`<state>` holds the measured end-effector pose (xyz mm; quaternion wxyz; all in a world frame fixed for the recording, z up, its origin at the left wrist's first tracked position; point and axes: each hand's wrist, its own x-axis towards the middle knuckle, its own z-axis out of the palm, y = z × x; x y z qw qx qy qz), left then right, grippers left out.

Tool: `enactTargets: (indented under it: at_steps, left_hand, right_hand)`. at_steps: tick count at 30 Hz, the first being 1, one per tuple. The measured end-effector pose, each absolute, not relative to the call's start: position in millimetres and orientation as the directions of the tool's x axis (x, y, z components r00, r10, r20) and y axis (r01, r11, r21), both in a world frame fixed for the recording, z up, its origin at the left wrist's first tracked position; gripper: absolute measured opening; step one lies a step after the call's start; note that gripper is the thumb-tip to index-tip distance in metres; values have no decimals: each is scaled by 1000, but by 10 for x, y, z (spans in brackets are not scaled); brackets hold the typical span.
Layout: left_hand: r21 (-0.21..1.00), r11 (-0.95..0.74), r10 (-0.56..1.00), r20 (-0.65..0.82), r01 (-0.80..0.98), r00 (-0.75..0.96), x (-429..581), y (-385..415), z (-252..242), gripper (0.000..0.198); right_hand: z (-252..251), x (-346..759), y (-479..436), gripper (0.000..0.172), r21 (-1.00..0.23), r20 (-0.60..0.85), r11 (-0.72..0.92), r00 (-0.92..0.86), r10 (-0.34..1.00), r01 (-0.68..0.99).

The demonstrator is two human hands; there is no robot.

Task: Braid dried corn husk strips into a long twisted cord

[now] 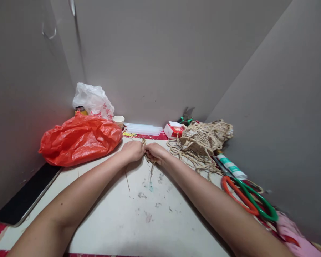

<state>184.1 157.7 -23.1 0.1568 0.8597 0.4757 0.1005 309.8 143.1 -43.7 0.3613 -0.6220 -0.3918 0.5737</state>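
Note:
My left hand (pixel 133 150) and my right hand (pixel 156 153) meet above the far middle of the white board (pixel 123 225). Both are closed, fingers curled in, on a short piece of tan twine (pixel 151 170). A small bit of it sticks up between the hands, and a loose end hangs below my right hand. Most of the twine is hidden by the fingers. A thin strand (pixel 127 181) dangles under my left hand. To the right of my hands lies a heap of tan cord (pixel 203 137) with trailing strands.
At left lie a red plastic bag (pixel 80 139), a white plastic bag (pixel 93 100) and a black phone (pixel 26 194). Behind my hands are a paper cup (pixel 118 120), clear sticks (pixel 143 129) and a red-white box (pixel 173 130). Scissors (pixel 250 198) with orange and green handles lie right. Grey walls enclose the table.

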Motion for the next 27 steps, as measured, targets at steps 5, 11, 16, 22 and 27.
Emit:
enactTargets:
  at_steps: [5,11,16,22,27]
  left_hand:
    - [157,-606,795,64,780,604,1978,1307,-310,30]
    - [53,-678,735,30,733,678,2000,1126,-310,30]
    - [127,-764,634,-31,632,773,1808,817,-193,41]
    - [316,-697,674,-19,644,739,1269,546,32,33]
    - [192,-515,836,326,835,441,681,1021,430,26]
  right_hand:
    - [-456,3102,1400,35,-899,-438,-437,43,898,-33]
    - [-476,3180,1398,25,-887,-453,-452,-14,891,-96]
    - [-454,3212,1388,26,-874,-460,-471,-114,881,-121]
    - [-452,3212,1394,26,-862,-473,-495,-178,863,-109]
    - [-466,3203,1399,23,-864,-477,-496,-174,861,-83]
